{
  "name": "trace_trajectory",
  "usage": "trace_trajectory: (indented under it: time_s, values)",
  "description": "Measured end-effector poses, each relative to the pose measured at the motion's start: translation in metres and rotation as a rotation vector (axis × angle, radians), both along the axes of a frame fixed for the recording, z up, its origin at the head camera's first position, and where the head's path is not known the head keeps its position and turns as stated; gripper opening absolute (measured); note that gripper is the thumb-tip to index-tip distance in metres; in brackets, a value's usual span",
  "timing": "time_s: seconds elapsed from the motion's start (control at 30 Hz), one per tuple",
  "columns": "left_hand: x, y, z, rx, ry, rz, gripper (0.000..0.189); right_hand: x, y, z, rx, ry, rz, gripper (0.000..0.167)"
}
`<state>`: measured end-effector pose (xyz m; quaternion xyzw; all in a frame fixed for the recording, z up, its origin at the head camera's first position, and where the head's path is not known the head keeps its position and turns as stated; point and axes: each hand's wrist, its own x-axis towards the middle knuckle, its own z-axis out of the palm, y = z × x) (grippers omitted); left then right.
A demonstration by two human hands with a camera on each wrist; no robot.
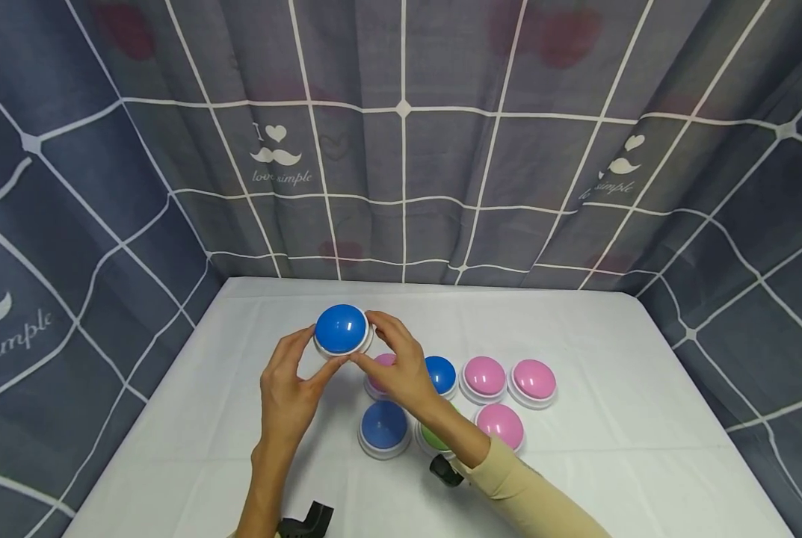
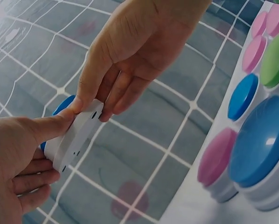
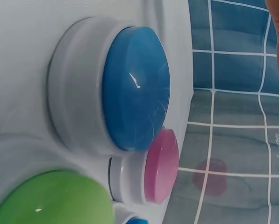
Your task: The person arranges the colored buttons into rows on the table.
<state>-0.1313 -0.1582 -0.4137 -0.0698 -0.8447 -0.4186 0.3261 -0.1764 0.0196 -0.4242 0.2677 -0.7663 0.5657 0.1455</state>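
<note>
A blue domed push button point(image 1: 341, 329) with a white base is held up above the table, toward its far left part. My left hand point(image 1: 289, 392) pinches its white rim from the left, and my right hand point(image 1: 401, 370) pinches the rim from the right, thumbs meeting at the near edge. The left wrist view shows the white underside point(image 2: 78, 140) of the button, with small dark holes. Below the right arm stand another blue button point(image 1: 383, 426), a partly covered green button point(image 1: 434, 439) and a partly covered pink button point(image 1: 382, 366).
More buttons stand to the right on the white tablecloth point(image 1: 629, 396): a blue one point(image 1: 440, 375) and several pink ones point(image 1: 501, 424). A grey checked curtain point(image 1: 401, 164) encloses the table at the back and sides.
</note>
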Motion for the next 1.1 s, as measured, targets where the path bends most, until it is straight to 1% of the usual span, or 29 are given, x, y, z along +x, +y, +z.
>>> trace_trajectory:
  time_s: [0.13, 0.33, 0.43, 0.57, 0.67, 0.73, 0.87, 0.97, 1.1]
  values:
    - [0.000, 0.007, 0.000, -0.021, 0.013, -0.029, 0.064, 0.005, 0.009, -0.002, -0.039, -0.007, -0.004, 0.064]
    - [-0.002, 0.019, -0.001, -0.065, 0.001, -0.075, 0.062, 0.012, 0.023, -0.003, -0.050, -0.015, -0.050, 0.065]
    - [-0.003, 0.025, -0.003, -0.079, 0.001, -0.100, 0.062, 0.023, 0.029, 0.008, -0.056, -0.026, -0.064, 0.062]
    - [-0.004, 0.032, -0.007, -0.090, -0.005, -0.136, 0.061, 0.039, 0.036, 0.022, -0.052, -0.075, -0.093, 0.058]
    - [-0.003, 0.039, -0.010, -0.099, -0.014, -0.170, 0.060, 0.046, 0.043, 0.020, -0.064, -0.112, -0.120, 0.058]
    - [-0.003, 0.045, -0.012, -0.103, -0.011, -0.202, 0.060, 0.051, 0.049, 0.017, -0.084, -0.119, -0.140, 0.058]
    - [-0.002, 0.060, -0.015, -0.103, 0.014, -0.264, 0.062, 0.050, 0.069, -0.008, -0.115, -0.079, -0.166, 0.060]
    - [-0.003, 0.074, -0.018, -0.103, 0.037, -0.315, 0.062, 0.049, 0.086, -0.028, -0.111, -0.027, -0.189, 0.061]
    - [-0.003, 0.093, -0.023, -0.129, 0.045, -0.389, 0.064, 0.057, 0.106, -0.034, -0.124, 0.003, -0.221, 0.062]
